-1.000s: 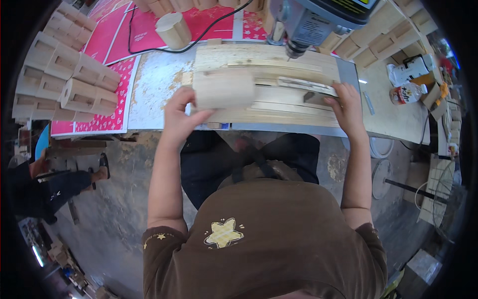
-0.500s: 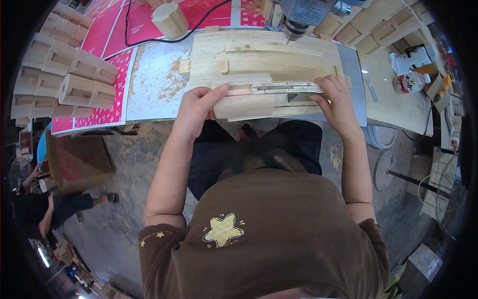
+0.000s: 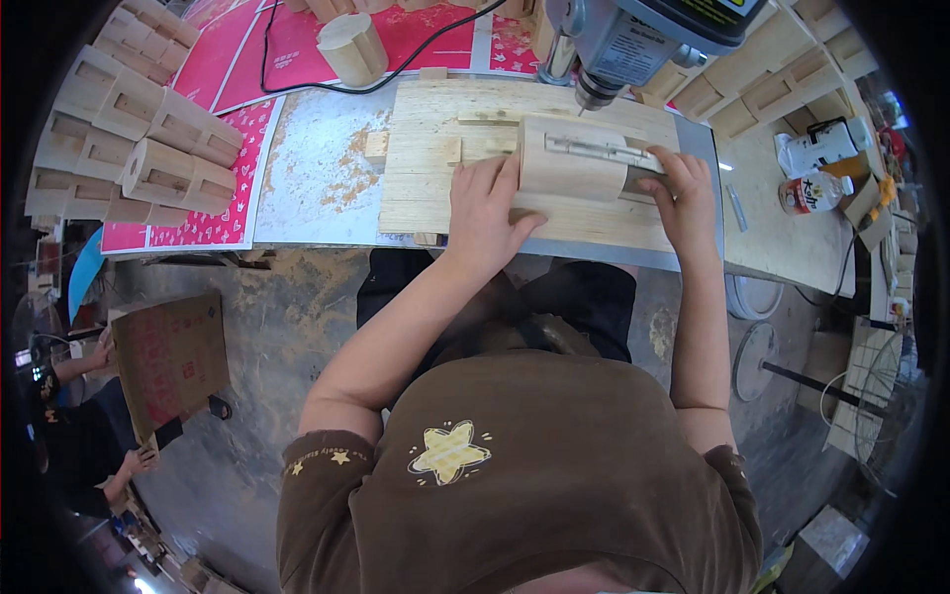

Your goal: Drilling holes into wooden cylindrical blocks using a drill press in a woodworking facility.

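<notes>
A pale wooden block (image 3: 554, 180) with a rounded face lies on the plywood board (image 3: 421, 203). A narrow, pale grey strip with dark marks (image 3: 599, 149) lies along its upper face. My left hand (image 3: 485, 213) is against the block's left end, its fingers stretched out and close together, its thumb spread toward the near side. My right hand (image 3: 683, 188) pinches the strip's right end between thumb and fingers. A dark grey flat piece (image 3: 641, 179) shows at the block's right end, partly hidden by that hand. The drill chuck (image 3: 596, 91) points down just beyond the block.
Slotted wooden blocks (image 3: 134, 114) are stacked at the left. Another block (image 3: 352, 49) stands behind a black cable (image 3: 401, 69). Small wooden stops (image 3: 453, 150) sit on the board. A bottle (image 3: 816, 190) stands at the right. A person carries a cardboard box (image 3: 178, 356) at the lower left.
The block has moved right and away from me, under the drill. My left hand has shifted right, its thumb off the block's top. The person at the left has lifted the box.
</notes>
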Tool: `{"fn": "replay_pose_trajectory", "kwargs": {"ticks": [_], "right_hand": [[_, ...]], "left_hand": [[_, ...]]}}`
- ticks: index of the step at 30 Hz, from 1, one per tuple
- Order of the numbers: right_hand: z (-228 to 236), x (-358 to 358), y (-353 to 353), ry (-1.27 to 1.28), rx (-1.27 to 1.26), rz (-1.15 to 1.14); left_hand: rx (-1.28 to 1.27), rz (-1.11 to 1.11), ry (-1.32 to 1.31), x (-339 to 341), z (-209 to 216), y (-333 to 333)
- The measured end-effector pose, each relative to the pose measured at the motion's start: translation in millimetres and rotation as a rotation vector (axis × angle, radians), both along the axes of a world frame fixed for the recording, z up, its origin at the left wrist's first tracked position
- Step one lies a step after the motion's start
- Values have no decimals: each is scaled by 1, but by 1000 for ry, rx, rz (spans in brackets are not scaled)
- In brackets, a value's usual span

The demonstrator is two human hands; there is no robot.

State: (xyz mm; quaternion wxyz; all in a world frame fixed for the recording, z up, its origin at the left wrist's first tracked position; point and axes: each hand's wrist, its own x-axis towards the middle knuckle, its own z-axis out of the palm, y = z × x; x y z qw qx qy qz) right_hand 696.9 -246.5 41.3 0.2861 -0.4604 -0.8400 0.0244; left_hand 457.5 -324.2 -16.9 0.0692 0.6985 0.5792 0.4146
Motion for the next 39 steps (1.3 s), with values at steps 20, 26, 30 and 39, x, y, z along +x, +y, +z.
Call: {"fn": "replay_pose_trajectory", "kwargs": {"ticks": [20, 26, 30, 39], "right_hand": [[152, -22, 86, 731, 192, 82], [167, -26, 88, 526, 154, 29], [148, -25, 12, 391, 190, -118], [5, -41, 2, 536, 422, 13]], "left_hand": [[82, 101, 126, -32, -15, 32], [82, 115, 129, -32, -15, 31], [83, 99, 120, -31, -17, 32], [76, 109, 130, -31, -14, 32]]}}
